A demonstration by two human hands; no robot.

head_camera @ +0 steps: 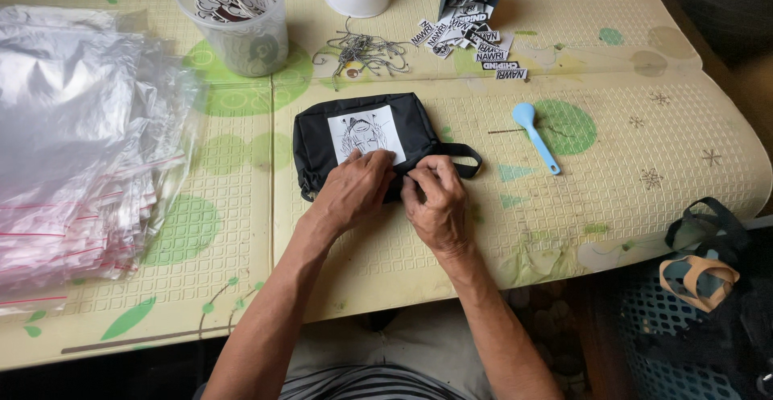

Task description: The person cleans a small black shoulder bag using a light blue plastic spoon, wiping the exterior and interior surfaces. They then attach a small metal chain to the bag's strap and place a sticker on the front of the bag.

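Head camera looks down on a black pouch [362, 146] lying flat on a patterned mat [628, 183], with a white printed patch on its top face. Both hands meet at the pouch's near edge: the left hand [353, 191] has its fingers curled together, pinching the fabric there, and the right hand [435, 203] pinches the same edge just beside it, fingertips closed on something too small to make out. A slip could likely tug the pouch toward its side strap, since nothing else pins it. Beyond the pouch lie loose metal hooks [362, 50]; right of it, a blue spoon [535, 136].
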